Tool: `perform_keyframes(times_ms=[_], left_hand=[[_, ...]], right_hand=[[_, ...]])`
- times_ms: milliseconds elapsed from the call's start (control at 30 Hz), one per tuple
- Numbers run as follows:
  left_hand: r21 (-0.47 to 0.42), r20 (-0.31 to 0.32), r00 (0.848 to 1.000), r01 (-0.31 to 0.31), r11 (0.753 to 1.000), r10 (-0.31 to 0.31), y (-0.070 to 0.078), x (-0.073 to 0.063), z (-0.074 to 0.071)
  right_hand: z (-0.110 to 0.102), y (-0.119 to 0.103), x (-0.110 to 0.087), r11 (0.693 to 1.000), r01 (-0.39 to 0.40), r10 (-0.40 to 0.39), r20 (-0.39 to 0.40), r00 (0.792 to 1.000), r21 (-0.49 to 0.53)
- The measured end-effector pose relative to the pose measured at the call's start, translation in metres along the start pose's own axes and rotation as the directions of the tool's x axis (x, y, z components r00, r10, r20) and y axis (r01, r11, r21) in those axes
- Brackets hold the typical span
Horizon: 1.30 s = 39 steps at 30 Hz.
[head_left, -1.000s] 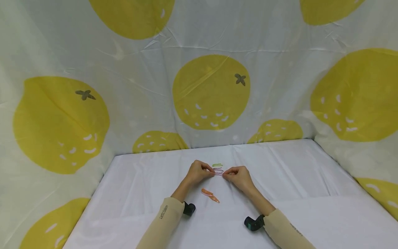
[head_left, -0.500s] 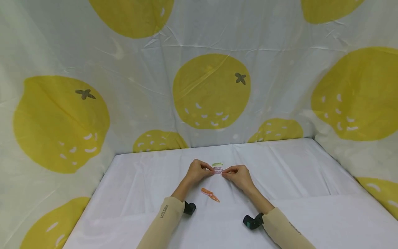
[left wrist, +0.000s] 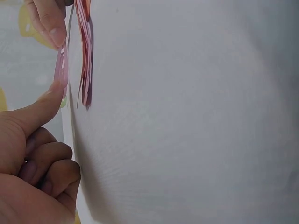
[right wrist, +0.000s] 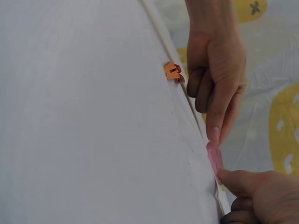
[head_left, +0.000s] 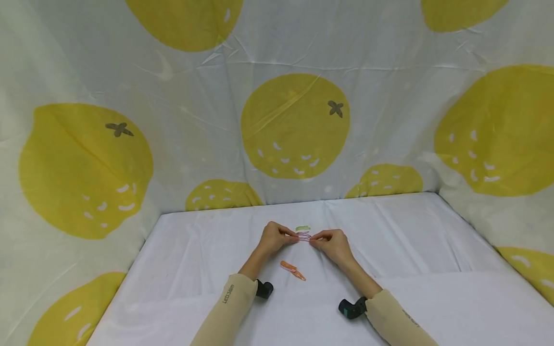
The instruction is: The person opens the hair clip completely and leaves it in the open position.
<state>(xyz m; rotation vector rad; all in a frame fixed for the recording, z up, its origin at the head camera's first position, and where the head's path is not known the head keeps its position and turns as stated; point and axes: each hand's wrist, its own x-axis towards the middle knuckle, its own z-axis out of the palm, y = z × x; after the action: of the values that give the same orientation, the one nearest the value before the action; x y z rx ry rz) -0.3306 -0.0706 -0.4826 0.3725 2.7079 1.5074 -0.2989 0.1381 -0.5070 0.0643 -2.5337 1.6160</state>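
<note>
Between the fingertips of both hands is a pink snap hair clip (left wrist: 61, 72), held lengthwise. Thumb and forefinger of my left hand (head_left: 273, 239) pinch one end of it. At the other end the fingertips of my right hand (head_left: 334, 246) pinch it. The left hand's other fingers curl toward its palm in the left wrist view. Just beyond the held clip, purplish clips (head_left: 305, 234) lie on the white cloth. A green clip (head_left: 303, 228) lies behind those.
Nearer the body, orange and pink hair clips (head_left: 288, 266) lie on the white-covered table (head_left: 207, 307), one overlapping another. A lemon-print curtain (head_left: 389, 120) rises behind the table's far edge. Black wrist cameras (head_left: 352, 308) stick out inward from the beige sleeves (head_left: 229, 307).
</note>
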Motion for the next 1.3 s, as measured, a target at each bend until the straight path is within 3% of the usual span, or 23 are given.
perform_keyframes(times_ms=[333, 500, 700, 900, 1067, 1300], left_hand=[[0.022, -0.017, 0.999, 0.044, 0.999, -0.043, 0.003, -0.009, -0.005], [-0.018, 0.024, 0.998, 0.062, 0.998, -0.062, 0.003, -0.02, -0.011], [-0.04, 0.079, 0.996, 0.044, 0.998, -0.041, 0.007, -0.041, -0.023], [-0.039, 0.104, 0.994, 0.043, 0.998, -0.038, 0.01, -0.061, -0.03], [-0.091, 0.12, 0.993, 0.026, 0.996, -0.014, 0.01, -0.074, -0.032], [-0.138, 0.071, 0.997, 0.018, 0.99, -0.008, 0.007, -0.084, -0.037]], right_hand=[[-0.001, -0.002, -0.002, 1.0, -0.015, 0.015, -0.012, 1.0, 0.019], [-0.003, -0.001, -0.003, 0.998, -0.053, 0.053, -0.001, 0.999, 0.039], [-0.007, -0.007, -0.008, 0.988, -0.126, 0.122, 0.046, 0.991, 0.088], [-0.014, -0.019, -0.028, 0.982, -0.164, 0.149, 0.152, 0.977, 0.094], [-0.019, -0.025, -0.049, 0.981, -0.176, 0.154, 0.229, 0.961, 0.083], [-0.023, -0.028, -0.066, 0.98, -0.17, 0.14, 0.248, 0.958, 0.101]])
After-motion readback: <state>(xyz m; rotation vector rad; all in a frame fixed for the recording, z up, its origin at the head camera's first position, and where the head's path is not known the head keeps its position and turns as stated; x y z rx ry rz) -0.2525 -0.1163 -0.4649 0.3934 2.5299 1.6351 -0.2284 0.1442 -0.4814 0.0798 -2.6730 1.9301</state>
